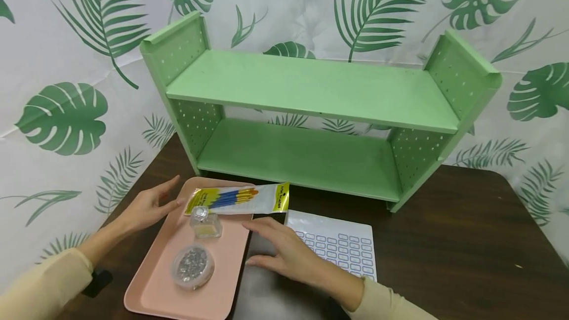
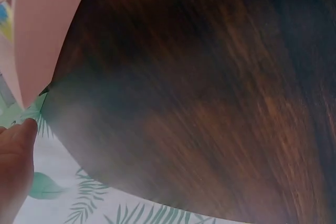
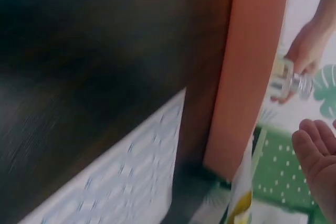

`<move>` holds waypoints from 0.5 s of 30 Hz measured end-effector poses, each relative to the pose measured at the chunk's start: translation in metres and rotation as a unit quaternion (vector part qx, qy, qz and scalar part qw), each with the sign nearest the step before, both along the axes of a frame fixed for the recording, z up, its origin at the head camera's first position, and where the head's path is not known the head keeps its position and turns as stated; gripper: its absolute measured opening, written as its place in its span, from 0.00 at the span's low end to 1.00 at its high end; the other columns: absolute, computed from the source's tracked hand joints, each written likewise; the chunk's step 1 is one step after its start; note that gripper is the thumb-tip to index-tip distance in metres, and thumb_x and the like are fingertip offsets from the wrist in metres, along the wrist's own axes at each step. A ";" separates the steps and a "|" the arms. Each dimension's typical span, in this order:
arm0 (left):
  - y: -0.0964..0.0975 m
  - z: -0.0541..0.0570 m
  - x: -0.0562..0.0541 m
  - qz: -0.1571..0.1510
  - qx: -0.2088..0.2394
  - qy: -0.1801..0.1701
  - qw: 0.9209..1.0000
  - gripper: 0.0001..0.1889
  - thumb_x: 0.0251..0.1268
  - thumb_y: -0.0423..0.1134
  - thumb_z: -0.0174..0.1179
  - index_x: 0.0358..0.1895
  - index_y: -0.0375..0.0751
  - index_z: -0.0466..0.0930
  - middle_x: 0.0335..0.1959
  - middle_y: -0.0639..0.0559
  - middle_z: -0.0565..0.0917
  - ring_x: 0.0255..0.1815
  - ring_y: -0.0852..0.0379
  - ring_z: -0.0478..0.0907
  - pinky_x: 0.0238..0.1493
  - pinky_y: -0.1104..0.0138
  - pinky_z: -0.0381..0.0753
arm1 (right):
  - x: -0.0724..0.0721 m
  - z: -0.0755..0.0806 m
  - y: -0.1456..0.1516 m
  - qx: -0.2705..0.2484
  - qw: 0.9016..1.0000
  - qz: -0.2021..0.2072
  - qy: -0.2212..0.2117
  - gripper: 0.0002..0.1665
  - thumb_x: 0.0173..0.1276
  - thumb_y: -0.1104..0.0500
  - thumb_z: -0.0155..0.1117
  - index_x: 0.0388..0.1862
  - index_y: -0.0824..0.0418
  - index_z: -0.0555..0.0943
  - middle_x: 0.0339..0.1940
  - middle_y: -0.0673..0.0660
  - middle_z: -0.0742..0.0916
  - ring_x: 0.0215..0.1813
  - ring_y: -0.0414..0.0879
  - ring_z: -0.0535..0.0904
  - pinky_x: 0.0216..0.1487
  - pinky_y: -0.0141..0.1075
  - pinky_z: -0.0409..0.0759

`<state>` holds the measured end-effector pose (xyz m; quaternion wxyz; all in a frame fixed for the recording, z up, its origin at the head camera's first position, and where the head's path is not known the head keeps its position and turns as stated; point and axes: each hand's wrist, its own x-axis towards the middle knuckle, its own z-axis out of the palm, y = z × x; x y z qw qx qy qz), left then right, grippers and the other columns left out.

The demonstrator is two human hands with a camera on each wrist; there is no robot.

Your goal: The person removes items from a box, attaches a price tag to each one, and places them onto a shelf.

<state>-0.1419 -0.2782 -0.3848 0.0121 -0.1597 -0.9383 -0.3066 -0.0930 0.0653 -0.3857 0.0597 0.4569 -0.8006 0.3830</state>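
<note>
Pink rectangular plastic-looking tray (image 1: 227, 261): left hand (image 1: 146, 207) at left rim, right hand (image 1: 289, 252) at right; both grips relaxed, empty. Likely positioning step; next move probably needs rim grasp.

On the pack (image 1: 240, 199), 1 yellow end carries sideways lettering that looks like "Artist Brushes"; its other end is too small to read, as are the sheet's (image 1: 339, 243) blue-outlined boxes.

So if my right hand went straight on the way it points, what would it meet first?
Your right hand would probably meet the clear bottle on the pink tray, though depth is unclear.
</note>
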 end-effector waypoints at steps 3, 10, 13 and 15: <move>0.001 -0.006 -0.002 0.007 -0.006 0.000 1.000 0.33 0.65 0.40 0.58 0.68 0.26 0.57 0.62 0.25 0.66 0.52 0.28 0.74 0.48 0.44 0.75 | 0.001 -0.004 -0.014 -0.008 1.000 0.001 -0.019 0.37 0.54 0.55 0.73 0.62 0.65 0.72 0.55 0.59 0.80 0.57 0.47 0.76 0.57 0.33 0.74; 0.005 -0.016 -0.002 0.017 -0.001 0.007 1.000 0.33 0.65 0.38 0.58 0.67 0.23 0.57 0.61 0.23 0.67 0.51 0.29 0.75 0.47 0.44 0.76 | 0.006 -0.008 -0.038 0.001 0.999 0.011 -0.039 0.38 0.53 0.54 0.74 0.62 0.64 0.72 0.56 0.57 0.80 0.54 0.44 0.77 0.56 0.28 0.73; 0.007 -0.020 -0.003 0.016 0.003 0.010 1.000 0.32 0.65 0.36 0.58 0.67 0.23 0.57 0.61 0.24 0.68 0.50 0.31 0.76 0.46 0.47 0.77 | 0.009 -0.009 -0.045 0.015 0.999 0.008 -0.050 0.38 0.53 0.54 0.74 0.62 0.64 0.72 0.54 0.57 0.81 0.53 0.43 0.77 0.55 0.27 0.72; 0.009 -0.023 -0.003 0.013 0.004 0.013 1.000 0.32 0.64 0.35 0.58 0.67 0.22 0.57 0.59 0.23 0.70 0.50 0.32 0.77 0.44 0.49 0.78 | 0.010 -0.011 -0.049 0.023 0.998 0.008 -0.060 0.39 0.53 0.54 0.73 0.63 0.63 0.71 0.53 0.57 0.81 0.52 0.42 0.77 0.55 0.26 0.71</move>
